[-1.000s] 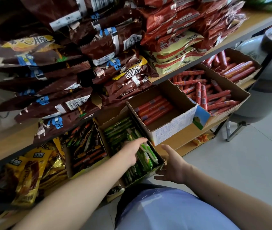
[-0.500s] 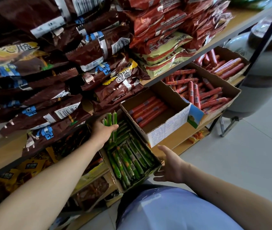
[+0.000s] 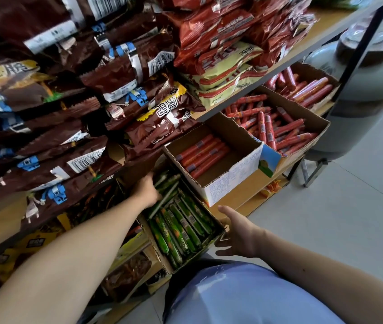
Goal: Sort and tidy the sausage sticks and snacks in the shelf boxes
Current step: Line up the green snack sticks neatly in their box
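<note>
At the back of the cardboard box (image 3: 155, 249), rests left hand (image 3: 145, 191) on green sausage sticks (image 3: 181, 228), grip hidden, cannot tell; holds right hand (image 3: 238, 232) spread, relaxed, beside the front corner.

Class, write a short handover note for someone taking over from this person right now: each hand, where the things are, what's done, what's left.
Left hand: down on the green sticks at the back of the green-stick box; grip hidden.
Right hand: open, at that box's front corner.
Done: the front green sticks lie in neat rows; the red sticks in the white-sided box are lined up.
Left: the back green sticks lie askew; the big box holds loose red sticks in a jumble.
</note>
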### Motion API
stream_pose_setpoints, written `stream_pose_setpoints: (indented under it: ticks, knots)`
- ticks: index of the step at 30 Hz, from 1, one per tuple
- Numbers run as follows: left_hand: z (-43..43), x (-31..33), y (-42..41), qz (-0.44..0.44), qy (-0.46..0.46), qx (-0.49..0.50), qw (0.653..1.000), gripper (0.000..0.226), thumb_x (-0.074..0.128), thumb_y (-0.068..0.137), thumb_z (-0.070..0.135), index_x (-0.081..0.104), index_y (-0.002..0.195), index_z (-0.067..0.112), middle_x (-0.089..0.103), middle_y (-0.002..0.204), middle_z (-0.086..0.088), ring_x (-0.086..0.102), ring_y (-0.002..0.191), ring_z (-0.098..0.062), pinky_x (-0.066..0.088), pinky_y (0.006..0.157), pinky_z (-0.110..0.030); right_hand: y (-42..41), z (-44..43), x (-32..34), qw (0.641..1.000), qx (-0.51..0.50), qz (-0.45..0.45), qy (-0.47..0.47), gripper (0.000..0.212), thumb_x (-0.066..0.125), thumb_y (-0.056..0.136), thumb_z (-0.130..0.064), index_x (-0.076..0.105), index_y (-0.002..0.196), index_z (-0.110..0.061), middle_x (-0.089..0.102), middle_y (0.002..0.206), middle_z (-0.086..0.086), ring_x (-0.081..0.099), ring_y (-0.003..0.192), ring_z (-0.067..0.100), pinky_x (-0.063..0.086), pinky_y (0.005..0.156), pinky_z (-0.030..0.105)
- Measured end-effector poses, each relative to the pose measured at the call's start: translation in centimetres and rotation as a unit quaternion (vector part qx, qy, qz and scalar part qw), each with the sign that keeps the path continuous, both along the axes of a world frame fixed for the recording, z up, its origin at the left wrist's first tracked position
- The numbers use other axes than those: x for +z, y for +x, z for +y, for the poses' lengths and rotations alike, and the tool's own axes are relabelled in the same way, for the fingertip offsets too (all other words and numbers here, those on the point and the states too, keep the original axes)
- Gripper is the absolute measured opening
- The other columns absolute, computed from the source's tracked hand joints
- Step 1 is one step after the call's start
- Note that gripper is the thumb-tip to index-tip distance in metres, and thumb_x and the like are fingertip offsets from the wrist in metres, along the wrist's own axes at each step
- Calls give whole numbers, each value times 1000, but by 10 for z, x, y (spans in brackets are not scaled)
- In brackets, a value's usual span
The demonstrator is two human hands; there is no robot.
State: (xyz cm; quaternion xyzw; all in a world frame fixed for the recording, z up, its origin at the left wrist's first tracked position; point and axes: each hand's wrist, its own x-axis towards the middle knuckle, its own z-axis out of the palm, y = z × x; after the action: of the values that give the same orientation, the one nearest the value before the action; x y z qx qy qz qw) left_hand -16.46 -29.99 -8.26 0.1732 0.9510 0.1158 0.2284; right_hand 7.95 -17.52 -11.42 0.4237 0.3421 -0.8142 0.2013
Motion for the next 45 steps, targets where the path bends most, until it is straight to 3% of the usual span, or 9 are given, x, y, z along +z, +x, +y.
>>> stream_pose_setpoints:
  ticks: [5,8,16,23,27,31,34,38,45]
  knots:
    - [-2,1,-4,-20,-6,20,1000,101,80,79,32,17,155,10,24,158,-19,29,143,-35,33,114,-45,-1,-3,0,1000,2,3,1,63,40,97,-60,54,131,-10,64,115,16,63,96,28,52,94,46]
    - [-7,-2,-1,16,-112,-74,991,115,78,73,54,10,156,14,7,162,-16,11,148,-38,23,117,-51,-1,-3,3,1000,-1,5,4,63,40,97,-60,54,132,-9,64,113,16,63,92,27,53,89,44]
    - [-9,-1,4,143,-141,-168,965,57,71,84,28,44,132,15,50,137,-9,46,128,-31,37,103,-43,1,-5,5,1000,0,6,3,62,39,98,-59,52,134,-10,63,117,17,62,102,30,52,93,46]
    - [-19,-2,5,138,-197,-232,942,85,75,79,41,27,145,15,29,150,-11,34,137,-33,37,106,-47,1,-5,5,1000,4,7,6,63,38,98,-59,52,135,-10,63,117,16,61,103,29,51,93,46]
    - [-12,2,12,183,-214,-285,916,67,70,85,21,35,143,22,28,152,-9,29,141,-31,29,110,-44,1,-4,5,1000,1,10,2,63,38,98,-60,50,136,-10,63,118,16,62,104,29,53,89,44]
    - [-7,2,13,180,-157,-239,941,42,62,91,22,53,132,21,33,151,-10,28,141,-30,26,114,-46,1,-5,5,1000,-3,12,5,62,39,97,-59,54,132,-10,62,113,15,60,94,26,50,94,44]
    - [-9,1,8,133,-137,-191,963,51,71,85,37,53,131,21,37,150,-11,30,141,-30,28,112,-46,1,-4,2,1000,-6,9,6,63,41,96,-60,55,131,-10,60,110,14,56,91,26,51,90,43]
    - [-20,-6,0,137,-134,-167,967,73,79,79,32,41,141,20,38,150,-7,34,139,-30,34,109,-47,2,-4,1,1000,-8,8,5,62,41,96,-60,55,131,-10,60,112,15,56,94,27,51,92,44]
    - [-21,-12,9,164,-168,-299,925,80,64,90,22,18,154,32,20,158,-2,24,143,-31,27,113,-47,3,-2,4,1000,-5,10,2,61,39,98,-59,54,130,-9,61,116,17,59,96,27,48,101,47]
